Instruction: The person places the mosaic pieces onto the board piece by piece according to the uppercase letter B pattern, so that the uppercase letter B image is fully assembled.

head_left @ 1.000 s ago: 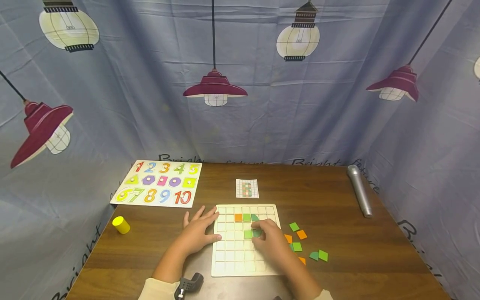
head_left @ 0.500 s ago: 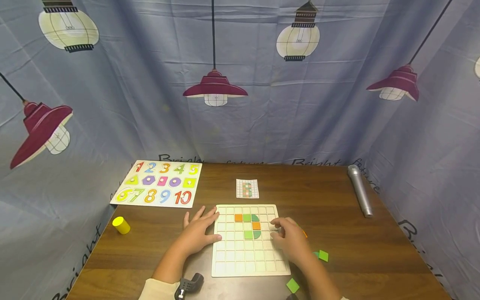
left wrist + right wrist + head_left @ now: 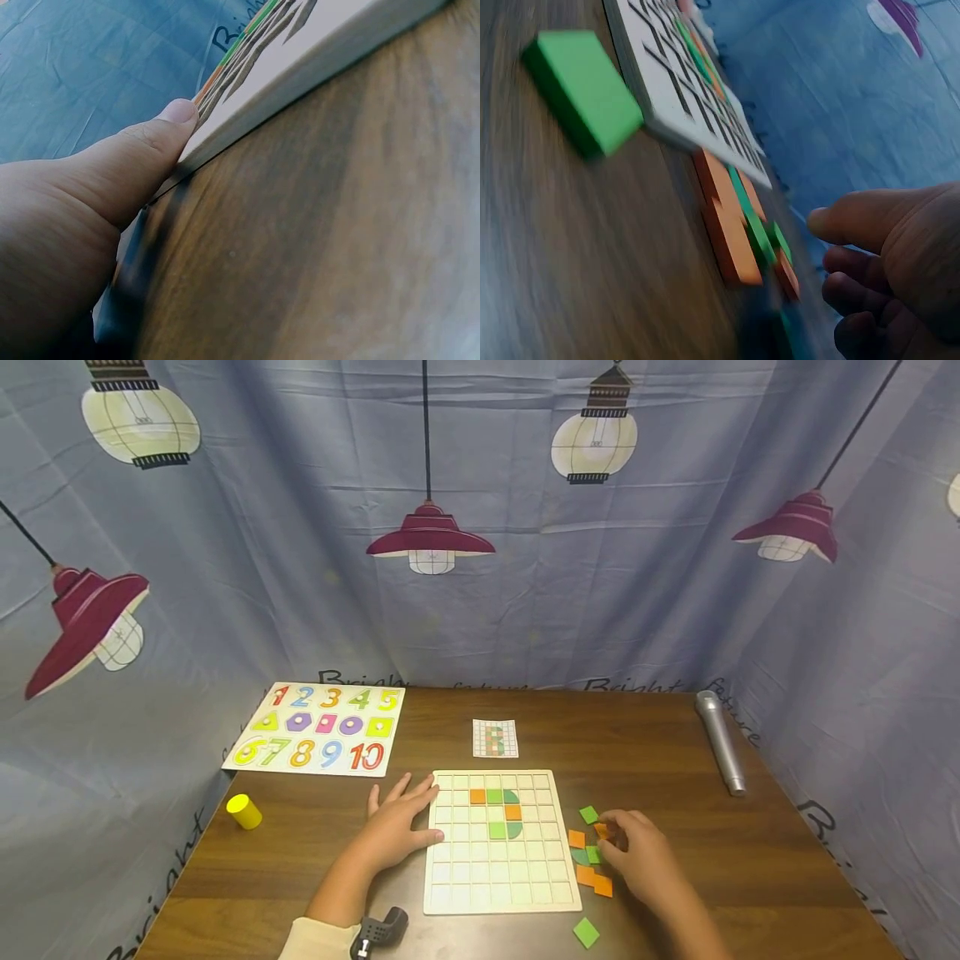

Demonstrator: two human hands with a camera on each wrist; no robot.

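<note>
A pale wooden grid board (image 3: 498,877) lies in front of me. Set in its cells are orange square tiles (image 3: 477,797), light green square tiles (image 3: 497,831) and dark green rounded tiles (image 3: 513,830). My left hand (image 3: 396,833) rests at the board's left edge with spread fingers, and in the left wrist view its thumb (image 3: 150,146) touches that edge. My right hand (image 3: 641,857) is over the loose tiles right of the board, its fingertips close to an orange tile (image 3: 601,831) and a green tile (image 3: 593,854). In the right wrist view, its thumb and loosely bent fingers are apart with nothing between them.
A small pattern card (image 3: 495,739) lies beyond the board. At the back left is a number and shape puzzle (image 3: 315,728), with a yellow cylinder (image 3: 243,811) nearby. A silver microphone (image 3: 720,743) lies at the right. One green tile (image 3: 587,932) sits near the front.
My right hand has moved from over the board rightward to the loose tiles, uncovering an orange tile among the green ones on the board. The left hand has stayed still.
</note>
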